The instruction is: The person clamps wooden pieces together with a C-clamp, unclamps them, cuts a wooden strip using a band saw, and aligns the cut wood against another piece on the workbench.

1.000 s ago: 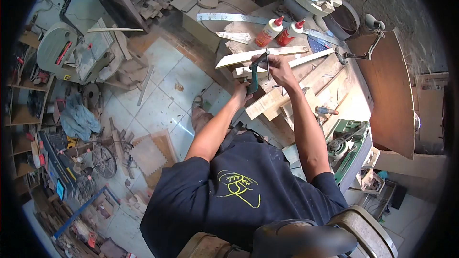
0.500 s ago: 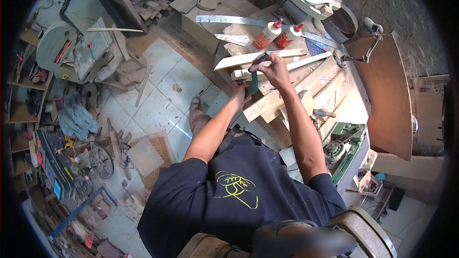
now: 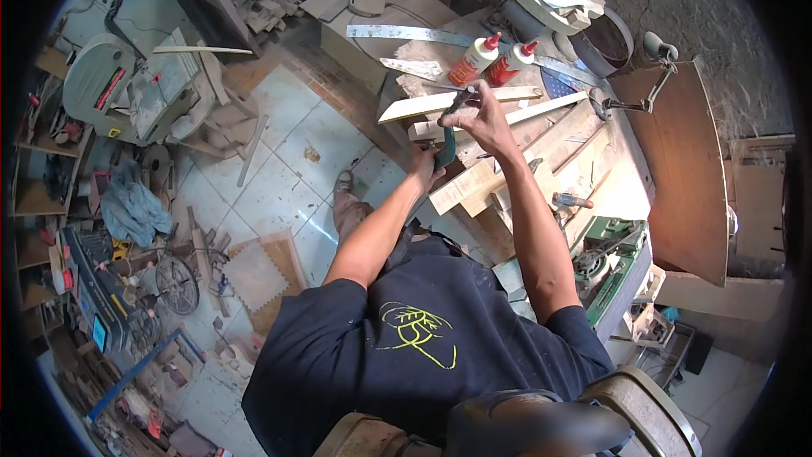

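Note:
My left hand is closed around the lower part of a green clamp with a curved frame, over the near left edge of the workbench. The fingers of my right hand are closed on its dark upper end, which points up and to the right. Much of the clamp is hidden by my hands. Just below and beyond it are pale wooden boards. Two white glue bottles with red caps, a nearer one and another, stand past my right hand.
On the bench lie a long metal strip, a wooden-handled tool and more wood strips. A green machine sits at the right. A band saw stands at the left, with scrap wood and tools on the tiled floor.
My right-hand fingers have shifted slightly around the clamp's upper end, and its dark end has turned. My left hand stays nearly in place.

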The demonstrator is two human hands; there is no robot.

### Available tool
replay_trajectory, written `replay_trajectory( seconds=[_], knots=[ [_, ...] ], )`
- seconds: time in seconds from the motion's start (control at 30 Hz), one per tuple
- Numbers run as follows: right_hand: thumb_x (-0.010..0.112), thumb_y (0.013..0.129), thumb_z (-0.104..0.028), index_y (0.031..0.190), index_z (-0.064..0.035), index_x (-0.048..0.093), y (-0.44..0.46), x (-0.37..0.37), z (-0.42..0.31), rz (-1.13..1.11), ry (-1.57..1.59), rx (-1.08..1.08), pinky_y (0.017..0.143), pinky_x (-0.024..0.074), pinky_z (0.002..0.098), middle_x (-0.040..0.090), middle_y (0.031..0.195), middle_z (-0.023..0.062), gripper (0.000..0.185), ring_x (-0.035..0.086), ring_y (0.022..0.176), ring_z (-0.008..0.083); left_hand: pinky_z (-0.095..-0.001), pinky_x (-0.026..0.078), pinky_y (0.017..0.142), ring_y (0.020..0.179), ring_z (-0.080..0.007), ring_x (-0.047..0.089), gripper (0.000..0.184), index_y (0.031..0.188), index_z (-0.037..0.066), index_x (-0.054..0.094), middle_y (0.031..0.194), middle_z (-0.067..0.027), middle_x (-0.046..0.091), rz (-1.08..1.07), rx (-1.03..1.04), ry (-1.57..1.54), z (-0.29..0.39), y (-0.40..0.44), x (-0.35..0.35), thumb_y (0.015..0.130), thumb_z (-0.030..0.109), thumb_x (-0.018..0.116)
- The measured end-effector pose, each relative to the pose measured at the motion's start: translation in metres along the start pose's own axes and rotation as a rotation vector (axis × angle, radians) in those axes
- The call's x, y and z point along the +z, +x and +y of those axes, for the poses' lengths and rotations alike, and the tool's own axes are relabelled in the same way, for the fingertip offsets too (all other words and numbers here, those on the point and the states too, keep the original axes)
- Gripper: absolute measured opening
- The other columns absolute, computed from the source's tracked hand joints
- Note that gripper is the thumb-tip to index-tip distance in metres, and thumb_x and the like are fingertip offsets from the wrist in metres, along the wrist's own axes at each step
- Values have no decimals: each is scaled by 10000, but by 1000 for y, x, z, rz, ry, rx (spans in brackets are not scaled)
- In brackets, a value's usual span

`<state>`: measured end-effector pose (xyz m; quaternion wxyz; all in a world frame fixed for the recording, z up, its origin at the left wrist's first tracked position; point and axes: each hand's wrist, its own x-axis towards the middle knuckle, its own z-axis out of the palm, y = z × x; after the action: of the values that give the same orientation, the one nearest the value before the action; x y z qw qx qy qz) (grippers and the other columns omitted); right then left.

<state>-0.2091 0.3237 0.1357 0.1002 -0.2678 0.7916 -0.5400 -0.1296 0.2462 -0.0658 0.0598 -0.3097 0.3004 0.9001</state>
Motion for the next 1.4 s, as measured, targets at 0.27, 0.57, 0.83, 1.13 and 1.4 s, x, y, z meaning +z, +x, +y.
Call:
replay_trajectory(
  seconds=[0.27, 0.57, 0.83, 1.13, 1.4],
  knots=[
    [784, 831, -61, 1040, 16, 658, 5, -7, 29, -147, 97, 39, 905, 488, 314, 685, 1023, 58, 256, 615, 993, 163, -292, 356, 399, 490, -156, 461, 109, 1115, 137, 359, 784, -87, 537, 16, 8, 16, -2, 5, -1, 1021, 103, 403],
    [769, 833, -30, 1154, -13, 692, 6, -10, 29, -248, 240, 147, 903, 495, 317, 705, 1072, 80, 330, 631, 997, 139, -294, 374, 415, 527, -154, 490, 155, 1150, 165, 367, 802, -72, 542, 51, -38, 33, 9, -9, 5, 1016, 109, 421],
    [795, 811, -68, 1174, -30, 668, 2, -2, 8, -87, 88, 69, 781, 514, 332, 717, 1053, 83, 387, 640, 896, 163, -307, 394, 411, 533, -163, 509, 128, 1110, 153, 357, 798, -83, 553, 7, -12, 31, 1, 3, -6, 1017, 110, 432],
    [804, 783, -53, 1196, -18, 662, 3, -6, 12, -126, -191, 95, 795, 536, 303, 710, 1126, 59, 438, 673, 902, 158, -307, 381, 399, 520, -167, 517, 116, 1114, 137, 375, 800, -88, 562, 11, -25, 57, 3, 0, -4, 1017, 115, 436],
    [752, 847, -68, 1249, -24, 674, 1, -13, 25, -272, 184, 114, 937, 510, 334, 717, 1122, 113, 412, 668, 1010, 179, -303, 364, 391, 503, -164, 498, 76, 1093, 110, 396, 759, -76, 544, 30, -24, 20, -5, 5, -10, 1027, 122, 431]
  ],
)
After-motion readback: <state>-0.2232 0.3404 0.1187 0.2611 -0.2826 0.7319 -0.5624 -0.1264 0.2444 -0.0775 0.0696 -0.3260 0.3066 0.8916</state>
